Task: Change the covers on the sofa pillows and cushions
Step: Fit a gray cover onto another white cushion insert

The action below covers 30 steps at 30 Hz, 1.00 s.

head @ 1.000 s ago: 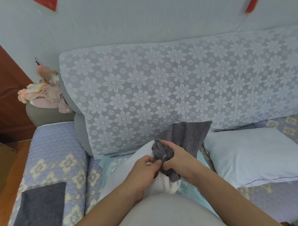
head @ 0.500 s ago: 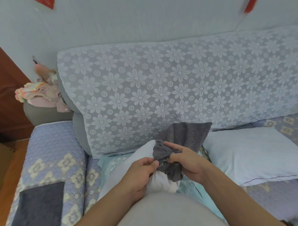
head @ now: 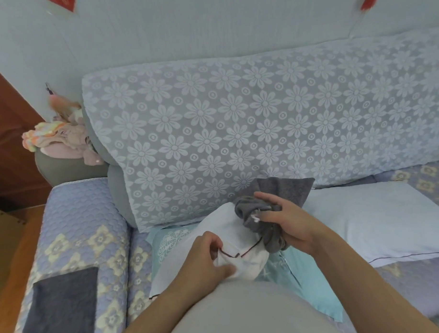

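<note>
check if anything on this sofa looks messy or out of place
A heap of pink clothes is piled loosely on the grey armrest at the sofa's far left corner. The grey cover is bunched in the right hand beside the white pillow, mid-change rather than odd.

bunched grey cover half off white pillow.
</note>
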{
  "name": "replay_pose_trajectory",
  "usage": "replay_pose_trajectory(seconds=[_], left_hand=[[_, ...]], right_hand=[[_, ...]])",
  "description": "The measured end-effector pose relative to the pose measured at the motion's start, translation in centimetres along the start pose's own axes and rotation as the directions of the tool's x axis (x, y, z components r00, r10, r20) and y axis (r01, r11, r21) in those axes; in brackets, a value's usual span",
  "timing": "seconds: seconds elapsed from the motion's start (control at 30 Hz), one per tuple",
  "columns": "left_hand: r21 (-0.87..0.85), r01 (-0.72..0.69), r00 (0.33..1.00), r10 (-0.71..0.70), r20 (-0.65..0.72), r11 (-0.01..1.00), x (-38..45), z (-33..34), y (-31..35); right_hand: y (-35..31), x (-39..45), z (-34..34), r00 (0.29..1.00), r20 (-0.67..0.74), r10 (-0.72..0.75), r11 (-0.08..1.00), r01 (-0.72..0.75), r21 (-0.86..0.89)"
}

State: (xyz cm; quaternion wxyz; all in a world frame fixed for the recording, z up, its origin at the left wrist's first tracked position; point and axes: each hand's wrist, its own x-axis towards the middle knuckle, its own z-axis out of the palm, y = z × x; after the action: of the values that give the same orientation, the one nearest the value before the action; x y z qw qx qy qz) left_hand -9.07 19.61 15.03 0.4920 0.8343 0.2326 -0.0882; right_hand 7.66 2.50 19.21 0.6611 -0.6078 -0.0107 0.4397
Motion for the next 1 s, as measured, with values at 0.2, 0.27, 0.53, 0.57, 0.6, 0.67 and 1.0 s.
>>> replay_pose_trajectory(seconds=[0.2, 0.27, 0.53, 0.57, 0.6, 0.67, 1.0], left_hand=[[-0.039, 0.01, 0.999, -0.008, 0.033, 0.999, -0.7, -0.6, 0.1], [0.047, 0.024, 0.999, -0.025, 0.026, 0.999, -1.4, -1.2, -0.8], [0.206, -0.288, 0.957, 0.289, 0.027, 0.935, -1.9, -2.9, -4.0], [0.238, -0.333, 0.938, 0.346, -0.014, 0.912, -1.6, -2.6, -4.3], [0.267, -0.363, 0.92, 0.388, -0.048, 0.893, -1.1, -2.2, -4.4], [0.336, -0.384, 0.895, 0.436, -0.091, 0.86, -0.1, -1.5, -3.4], [0.282, -0.203, 0.965, 0.24, -0.101, 0.937, 5.0, -1.3, 2.4]], right_hand=[[1.7, 0.0, 2.8, 0.991, -0.05, -0.12, 0.778, 0.063, -0.625], [2.3, 0.1, 3.6, 0.992, -0.014, -0.124, 0.702, 0.078, -0.708], [2.8, 0.3, 4.5, 0.996, 0.05, -0.07, 0.709, 0.085, -0.7], [2.8, 0.3, 4.7, 0.998, 0.055, -0.037, 0.744, 0.064, -0.665], [2.8, 0.3, 4.9, 0.998, 0.058, -0.015, 0.772, 0.048, -0.634], [2.8, 0.4, 5.0, 0.998, 0.056, -0.001, 0.802, 0.034, -0.597], [0.5, -0.3, 2.4, 0.997, 0.079, -0.006, 0.84, 0.048, -0.54]])
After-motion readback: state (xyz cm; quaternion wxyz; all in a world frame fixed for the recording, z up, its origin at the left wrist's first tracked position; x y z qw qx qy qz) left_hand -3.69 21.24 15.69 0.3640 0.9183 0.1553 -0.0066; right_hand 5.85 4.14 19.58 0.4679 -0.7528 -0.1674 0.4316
